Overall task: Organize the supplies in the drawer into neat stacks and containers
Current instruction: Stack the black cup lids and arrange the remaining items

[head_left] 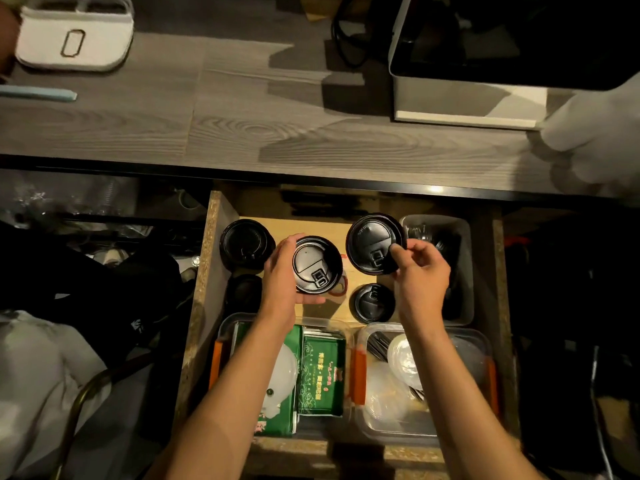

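1. Over the open drawer (204, 271), both bare hands are up and busy with black cup lids.
2. The left hand (284, 271) curls around the side of one black lid (317, 265), fingers underneath at six o'clock, thumb up at ten o'clock of the rim.
3. The right hand (420, 268) pinches a second black lid (372, 242) by its edge at four o'clock; that lid tilts slightly, lifted above the drawer floor.
4. At nine o'clock of the left hand sits a stack of black lids (244, 242) against the drawer's left wall.
5. Another dark lid stack (244, 292) hides in shadow just below it, partly behind the left wrist.
6. Between the two forearms, a small lid pile (372, 303) rests on the drawer floor.
7. At three o'clock of the right hand, a clear bin (460, 237) holds dark items I cannot make out.
8. Nearest the camera: a clear tub with green packets (322, 372) on the left, and a clear tub with white lids (405, 355) on the right.
9. Beyond the drawer runs a grey wood-grain counter (207, 126) with a white box (74, 36) at eleven o'clock.
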`<control>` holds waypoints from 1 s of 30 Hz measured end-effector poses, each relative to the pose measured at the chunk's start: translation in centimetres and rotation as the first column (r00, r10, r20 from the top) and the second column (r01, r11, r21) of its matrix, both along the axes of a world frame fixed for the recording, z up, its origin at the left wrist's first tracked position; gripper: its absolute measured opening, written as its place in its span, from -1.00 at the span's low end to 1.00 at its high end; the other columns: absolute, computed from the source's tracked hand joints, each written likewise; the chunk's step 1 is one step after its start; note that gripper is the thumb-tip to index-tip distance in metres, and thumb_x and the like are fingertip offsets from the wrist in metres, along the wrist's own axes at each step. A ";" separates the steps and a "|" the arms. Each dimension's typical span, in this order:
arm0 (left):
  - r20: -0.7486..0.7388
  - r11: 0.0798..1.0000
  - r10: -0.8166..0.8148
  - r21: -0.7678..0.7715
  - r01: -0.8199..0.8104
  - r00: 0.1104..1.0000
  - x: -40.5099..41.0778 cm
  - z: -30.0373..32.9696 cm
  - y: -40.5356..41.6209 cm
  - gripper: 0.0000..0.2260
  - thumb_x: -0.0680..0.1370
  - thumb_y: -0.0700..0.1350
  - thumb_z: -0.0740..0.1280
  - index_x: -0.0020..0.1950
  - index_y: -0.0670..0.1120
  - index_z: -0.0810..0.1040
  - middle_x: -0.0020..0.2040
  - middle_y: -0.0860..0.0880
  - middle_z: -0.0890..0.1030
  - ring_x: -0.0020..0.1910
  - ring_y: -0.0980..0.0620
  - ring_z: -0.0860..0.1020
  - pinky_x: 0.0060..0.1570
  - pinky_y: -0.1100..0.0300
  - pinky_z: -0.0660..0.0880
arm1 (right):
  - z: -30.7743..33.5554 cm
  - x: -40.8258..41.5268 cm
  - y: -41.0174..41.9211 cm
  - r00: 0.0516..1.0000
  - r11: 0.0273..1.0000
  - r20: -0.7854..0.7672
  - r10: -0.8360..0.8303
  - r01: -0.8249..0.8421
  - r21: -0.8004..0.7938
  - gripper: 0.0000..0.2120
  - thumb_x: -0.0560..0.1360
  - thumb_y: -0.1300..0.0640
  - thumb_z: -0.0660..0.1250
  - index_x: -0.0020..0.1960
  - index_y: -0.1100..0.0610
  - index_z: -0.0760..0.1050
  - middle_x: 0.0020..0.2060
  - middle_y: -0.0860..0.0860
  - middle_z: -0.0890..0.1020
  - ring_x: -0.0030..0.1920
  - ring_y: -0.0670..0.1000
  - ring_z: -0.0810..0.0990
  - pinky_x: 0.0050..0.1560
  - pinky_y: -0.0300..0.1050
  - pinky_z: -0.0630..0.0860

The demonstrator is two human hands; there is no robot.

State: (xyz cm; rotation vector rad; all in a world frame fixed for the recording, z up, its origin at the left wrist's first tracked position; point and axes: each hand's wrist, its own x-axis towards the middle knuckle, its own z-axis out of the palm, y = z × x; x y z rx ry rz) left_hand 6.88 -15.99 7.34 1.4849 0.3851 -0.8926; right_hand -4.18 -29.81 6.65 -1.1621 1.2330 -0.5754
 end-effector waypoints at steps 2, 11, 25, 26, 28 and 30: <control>-0.016 0.998 -0.037 -0.048 0.036 0.999 -0.7 0.6 -0.6 -0.67 0.58 0.22 0.22 0.15 0.07 0.62 0.19 -0.15 0.64 0.02 -0.18 0.67 -0.43 0.07 0.58 | 1.1 -0.1 0.5 0.999 0.999 0.043 0.005 -0.007 0.047 -0.87 0.52 0.28 0.39 -0.07 0.06 0.54 -0.33 0.01 0.56 -0.24 0.01 0.59 -0.16 0.06 0.59; 0.075 0.983 -0.152 -0.094 0.158 0.986 -3.4 1.4 -2.6 -0.82 0.66 -0.07 0.25 0.16 0.21 0.53 0.21 0.04 0.57 0.18 -0.11 0.58 -0.18 -0.14 0.67 | 0.9 -0.7 4.0 0.950 0.965 -0.260 0.173 -0.216 -0.148 -0.60 0.50 0.28 0.37 0.27 -0.05 0.52 -0.27 0.04 0.61 -0.25 0.00 0.63 -0.18 0.00 0.65; 0.143 0.945 -0.327 0.035 0.325 0.934 -2.3 0.4 -2.9 -0.72 0.63 -0.16 0.32 0.30 0.11 0.54 0.17 0.02 0.60 -0.01 -0.10 0.67 -0.53 0.17 0.51 | -0.4 -1.3 1.9 0.852 0.848 -0.300 0.430 -0.495 -0.190 -0.73 0.61 0.09 0.28 0.29 0.02 0.56 0.01 -0.07 0.64 -0.02 -0.13 0.63 0.02 -0.09 0.63; 0.142 0.945 -0.326 0.042 0.323 0.935 -2.1 0.2 -2.9 -0.72 0.61 -0.17 0.34 0.29 0.11 0.54 0.15 0.01 0.61 -0.03 -0.10 0.68 -0.54 0.18 0.50 | -0.7 -1.3 1.7 0.850 0.850 -0.253 0.462 -0.506 -0.149 -0.76 0.61 0.10 0.28 0.25 0.05 0.58 -0.02 -0.07 0.68 -0.04 -0.13 0.67 0.00 -0.04 0.64; 0.116 0.947 -0.321 0.051 0.317 0.940 -1.8 -0.4 -2.9 -0.69 0.57 -0.17 0.40 0.28 0.09 0.53 0.14 -0.01 0.62 -0.04 -0.10 0.68 -0.50 0.17 0.52 | -1.3 -1.2 1.3 0.867 0.868 -0.207 0.453 -0.482 -0.116 -0.78 0.58 0.11 0.34 0.19 0.12 0.62 -0.06 -0.02 0.72 -0.07 -0.09 0.70 0.00 0.03 0.65; 0.061 0.948 -0.318 0.056 0.315 0.946 -1.9 -1.0 -2.9 -0.65 0.54 -0.16 0.45 0.30 0.03 0.51 0.15 -0.03 0.61 0.02 -0.09 0.67 -0.43 0.20 0.55 | -1.9 -0.9 0.9 0.891 0.896 -0.164 0.424 -0.439 -0.064 -0.79 0.55 0.13 0.39 0.15 0.18 0.62 -0.10 0.04 0.72 -0.11 -0.04 0.71 -0.03 0.05 0.66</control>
